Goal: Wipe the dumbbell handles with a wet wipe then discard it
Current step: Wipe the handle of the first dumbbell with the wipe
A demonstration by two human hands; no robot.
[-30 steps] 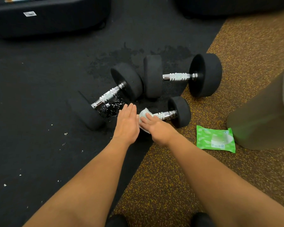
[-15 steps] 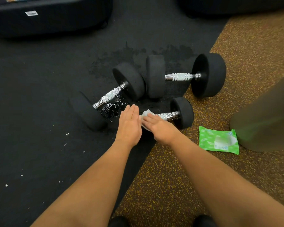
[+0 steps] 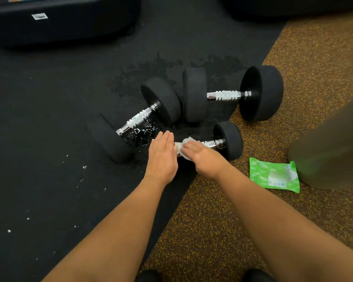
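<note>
My left hand (image 3: 162, 157) lies flat, fingers straight, over the left end of the small dumbbell (image 3: 229, 140), probably to stop it rolling, while my right hand (image 3: 204, 157) curls its fingers round the wet wipe (image 3: 183, 144) on its handle (image 3: 212, 143), wipe pack (image 3: 274, 176) just right of it.

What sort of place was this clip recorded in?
Most likely a gym: black dumbbells with chrome handles lie on rubber flooring, part black, part speckled brown, with bulky black equipment behind.
</note>
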